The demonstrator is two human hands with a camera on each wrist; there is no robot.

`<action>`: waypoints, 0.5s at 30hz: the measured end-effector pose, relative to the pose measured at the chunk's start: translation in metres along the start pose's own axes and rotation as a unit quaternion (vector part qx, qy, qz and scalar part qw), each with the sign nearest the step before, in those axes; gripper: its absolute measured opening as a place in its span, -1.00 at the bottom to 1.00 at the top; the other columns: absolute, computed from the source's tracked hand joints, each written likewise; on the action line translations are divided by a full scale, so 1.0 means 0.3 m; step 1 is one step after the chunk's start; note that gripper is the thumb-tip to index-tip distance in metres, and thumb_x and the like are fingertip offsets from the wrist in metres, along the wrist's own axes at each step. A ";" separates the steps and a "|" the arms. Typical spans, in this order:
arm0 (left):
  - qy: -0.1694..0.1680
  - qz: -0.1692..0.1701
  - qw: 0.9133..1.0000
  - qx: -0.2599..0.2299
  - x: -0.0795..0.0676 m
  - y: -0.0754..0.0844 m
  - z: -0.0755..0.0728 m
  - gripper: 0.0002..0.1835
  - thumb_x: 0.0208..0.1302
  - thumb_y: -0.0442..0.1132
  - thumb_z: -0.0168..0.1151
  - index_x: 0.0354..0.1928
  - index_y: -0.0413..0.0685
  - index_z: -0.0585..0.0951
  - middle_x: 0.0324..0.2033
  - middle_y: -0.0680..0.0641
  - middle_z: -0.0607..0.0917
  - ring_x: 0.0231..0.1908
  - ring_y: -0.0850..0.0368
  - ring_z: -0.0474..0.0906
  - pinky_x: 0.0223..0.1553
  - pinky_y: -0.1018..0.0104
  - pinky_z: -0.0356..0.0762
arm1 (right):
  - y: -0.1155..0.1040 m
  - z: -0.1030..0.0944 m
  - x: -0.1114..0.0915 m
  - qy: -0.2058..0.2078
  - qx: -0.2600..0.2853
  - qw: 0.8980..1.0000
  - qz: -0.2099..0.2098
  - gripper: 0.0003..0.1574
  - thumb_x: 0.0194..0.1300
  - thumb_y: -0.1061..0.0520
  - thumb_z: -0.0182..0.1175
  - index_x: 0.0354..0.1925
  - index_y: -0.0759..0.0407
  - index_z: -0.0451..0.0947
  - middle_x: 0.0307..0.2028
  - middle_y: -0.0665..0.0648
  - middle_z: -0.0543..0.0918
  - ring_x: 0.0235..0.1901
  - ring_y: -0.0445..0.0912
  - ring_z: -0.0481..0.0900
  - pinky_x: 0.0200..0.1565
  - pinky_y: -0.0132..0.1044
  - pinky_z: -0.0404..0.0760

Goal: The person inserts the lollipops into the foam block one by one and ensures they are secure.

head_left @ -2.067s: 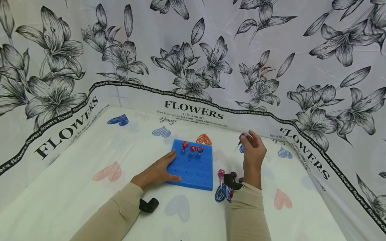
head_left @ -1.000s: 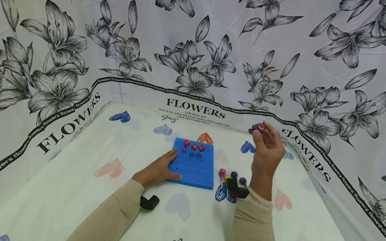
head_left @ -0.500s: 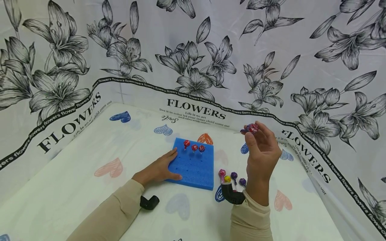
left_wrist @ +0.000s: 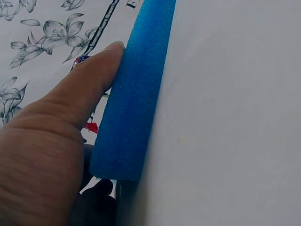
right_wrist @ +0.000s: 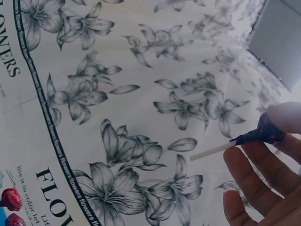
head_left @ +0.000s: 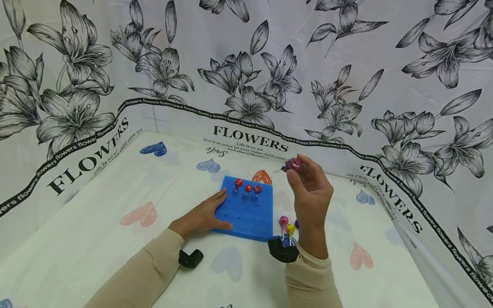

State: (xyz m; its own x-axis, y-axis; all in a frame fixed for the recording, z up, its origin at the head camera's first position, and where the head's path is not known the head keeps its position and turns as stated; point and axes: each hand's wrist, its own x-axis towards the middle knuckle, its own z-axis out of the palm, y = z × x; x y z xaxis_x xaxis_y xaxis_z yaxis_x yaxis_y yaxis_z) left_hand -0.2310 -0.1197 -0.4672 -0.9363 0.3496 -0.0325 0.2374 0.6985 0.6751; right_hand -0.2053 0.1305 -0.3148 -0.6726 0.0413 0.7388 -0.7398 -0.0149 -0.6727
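Leftward since half a second ago has come the right hand (head_left: 313, 192), bringing its red-and-purple lollipop (head_left: 293, 164) nearer the blue foam block (head_left: 248, 220); the left hand (head_left: 203, 218) has kept its place. That left hand is spread, thumb and fingers resting against the block's left part; in the left wrist view the thumb blocks sight of most other fingers. Right of its fingertips, three reddish lollipops (head_left: 248, 188) stand in the block, stick ends hidden in the foam. Below the right hand lie a pink lollipop (head_left: 283, 220) and a yellow lollipop (head_left: 290, 229), partly obscured by the black wrist mount (head_left: 283, 250), and a dark lollipop (head_left: 297, 224), mostly behind the wrist. Right thumb and fingers pinch the held lollipop by its wrapped end, the thumb covering part, white stick pointing left.
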 end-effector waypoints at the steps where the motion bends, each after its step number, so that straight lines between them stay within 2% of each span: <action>1: 0.000 0.000 1.000 0.000 0.001 0.000 0.000 0.20 -0.06 0.29 0.44 0.50 -0.14 0.07 0.50 -0.02 -0.07 0.44 -0.11 -0.15 0.34 -0.08 0.02 | 0.011 0.009 -0.002 -0.008 -0.005 1.000 0.003 -0.54 0.31 0.35 0.20 0.18 0.31 0.49 -0.07 0.31 0.62 -0.08 0.11 0.62 0.03 -0.17 0.56; 6: 0.001 0.002 1.000 -0.003 0.002 -0.003 0.003 0.19 -0.05 0.28 0.44 0.49 -0.15 0.07 0.50 -0.02 -0.07 0.44 -0.12 -0.15 0.34 -0.09 0.01 | 0.071 0.055 -0.014 -0.047 -0.013 0.999 0.018 -0.55 0.32 0.35 0.20 0.17 0.36 0.48 -0.07 0.26 0.63 -0.06 0.09 0.61 0.02 -0.17 0.56; 15: 0.003 0.003 1.000 -0.004 0.001 -0.005 0.003 0.19 -0.06 0.28 0.44 0.49 -0.14 0.08 0.50 -0.03 -0.06 0.44 -0.15 -0.13 0.32 -0.14 0.05 | 0.159 0.126 -0.042 -0.084 -0.025 0.995 0.050 -0.56 0.31 0.38 0.19 0.16 0.39 0.48 -0.08 0.28 0.63 -0.08 0.10 0.61 0.06 -0.10 0.53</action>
State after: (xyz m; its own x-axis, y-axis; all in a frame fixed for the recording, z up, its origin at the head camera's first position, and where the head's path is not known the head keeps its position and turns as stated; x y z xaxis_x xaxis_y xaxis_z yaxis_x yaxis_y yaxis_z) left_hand -0.2315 -0.1201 -0.4690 -0.9363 0.3503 -0.0245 0.2406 0.6910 0.6816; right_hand -0.2329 0.0914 -0.3546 -0.7389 -0.1262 0.6619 -0.6704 0.0388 -0.7409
